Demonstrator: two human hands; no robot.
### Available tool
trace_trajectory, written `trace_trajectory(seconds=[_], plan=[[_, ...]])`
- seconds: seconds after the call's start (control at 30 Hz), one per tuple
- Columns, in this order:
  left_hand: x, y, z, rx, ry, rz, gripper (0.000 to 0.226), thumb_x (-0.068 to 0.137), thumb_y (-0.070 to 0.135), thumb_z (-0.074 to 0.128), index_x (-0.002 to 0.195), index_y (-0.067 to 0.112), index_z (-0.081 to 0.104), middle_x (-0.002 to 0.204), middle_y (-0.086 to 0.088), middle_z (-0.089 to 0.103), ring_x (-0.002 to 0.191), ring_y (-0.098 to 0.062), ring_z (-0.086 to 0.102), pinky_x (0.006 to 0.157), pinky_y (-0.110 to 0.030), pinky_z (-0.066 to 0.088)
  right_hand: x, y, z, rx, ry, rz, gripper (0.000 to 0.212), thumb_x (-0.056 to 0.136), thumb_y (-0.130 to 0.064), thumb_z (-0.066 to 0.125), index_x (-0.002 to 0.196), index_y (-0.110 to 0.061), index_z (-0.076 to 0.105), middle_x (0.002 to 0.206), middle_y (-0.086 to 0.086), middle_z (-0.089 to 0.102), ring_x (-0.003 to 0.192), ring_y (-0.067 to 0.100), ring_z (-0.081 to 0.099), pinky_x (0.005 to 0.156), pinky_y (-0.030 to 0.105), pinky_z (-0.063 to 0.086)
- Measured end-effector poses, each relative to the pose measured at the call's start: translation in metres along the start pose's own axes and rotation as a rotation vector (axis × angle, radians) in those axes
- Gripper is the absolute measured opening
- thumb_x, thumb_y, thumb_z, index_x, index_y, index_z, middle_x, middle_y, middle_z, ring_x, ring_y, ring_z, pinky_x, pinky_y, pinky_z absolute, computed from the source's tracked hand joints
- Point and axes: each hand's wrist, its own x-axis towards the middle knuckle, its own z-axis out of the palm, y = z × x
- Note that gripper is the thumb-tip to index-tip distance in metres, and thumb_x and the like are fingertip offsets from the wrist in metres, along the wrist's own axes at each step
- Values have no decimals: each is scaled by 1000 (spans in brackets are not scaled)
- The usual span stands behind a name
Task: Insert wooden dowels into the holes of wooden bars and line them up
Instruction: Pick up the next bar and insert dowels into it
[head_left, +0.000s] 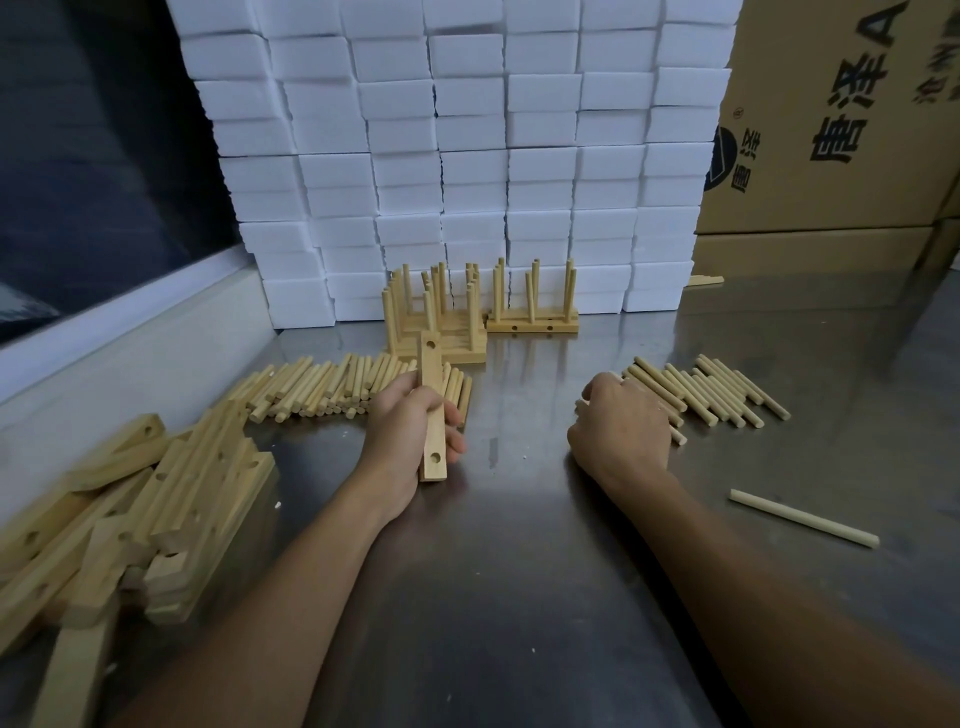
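My left hand (410, 431) grips a wooden bar (431, 374) with a hole near each end, held lengthwise above the steel table. My right hand (623, 426) rests knuckles-up on the near end of a row of loose dowels (717, 389) at the right; its fingers curl down over them, and what they hold is hidden. Another heap of dowels (322, 389) lies left of the bar. Finished bars with upright dowels (441, 317) stand at the back, with a second group (535, 312) beside them.
A pile of drilled wooden bars (156, 514) lies at the left edge. One single dowel (802, 518) lies at the right front. A wall of white foam blocks (467, 156) and cardboard boxes (841, 130) close the back of the steel table (519, 571).
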Motion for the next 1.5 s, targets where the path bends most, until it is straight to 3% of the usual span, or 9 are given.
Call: trace_trajectory(seconds=[0.1,0.23,0.37,0.67,0.77,0.97,1.2,1.37,1.5], plan=[[1,-1,0,14,2,5,21,94,-3,41,99,6,59,66,-13,56,42,-21,50,37,-24,39,2,2,2,8,-15,-57,12,93,-11,59,104,-9,57,110,14,61,96,27,55,77,35,45],[1,-2,0,1,0,4,23,93,-2,40,100,8,60,63,-11,56,42,-20,49,37,-24,38,2,-1,3,152,36,-106,27,98,-14,53,125,-13,53,120,11,51,93,25,54,77,36,49],[2,-3,0,23,4,14,24,93,-2,41,103,9,60,63,-10,57,41,-18,50,36,-24,39,0,-3,3,197,120,-147,26,105,-34,40,112,-17,58,96,2,64,79,20,59,71,40,52],[-2,-4,4,184,-47,103,14,98,12,50,98,13,64,59,-5,52,41,-20,45,36,-25,37,-2,-6,2,469,179,-258,22,99,-27,57,98,-9,71,78,1,66,68,12,59,68,34,55],[-3,-7,7,317,-72,192,15,102,25,51,100,16,63,54,1,49,39,-19,45,36,-25,37,-7,-13,3,495,276,-399,18,99,-14,56,106,-7,70,83,4,63,71,15,54,69,39,51],[-5,-8,9,421,-116,306,16,101,28,52,94,20,63,52,-4,48,38,-23,45,37,-27,37,-21,-29,6,472,396,-634,29,101,-25,57,125,-14,68,87,2,72,63,14,57,53,30,47],[-6,-11,9,570,-57,442,14,98,30,56,92,21,65,63,-15,53,47,-20,46,49,-46,43,-20,-27,7,470,426,-603,24,100,-26,59,117,-15,72,84,-1,72,64,14,60,52,29,46],[-7,-11,7,770,-23,567,19,96,24,59,81,13,60,63,-4,54,57,-18,50,55,-33,41,-19,-25,7,424,395,-582,23,100,-27,58,113,-17,74,72,2,66,58,20,57,49,38,48],[-10,-9,7,897,-6,661,19,95,19,60,80,9,57,62,2,50,56,-16,48,52,-33,40,-20,-24,5,342,443,-573,18,96,-25,63,108,-19,75,64,0,59,51,20,50,43,28,36]])
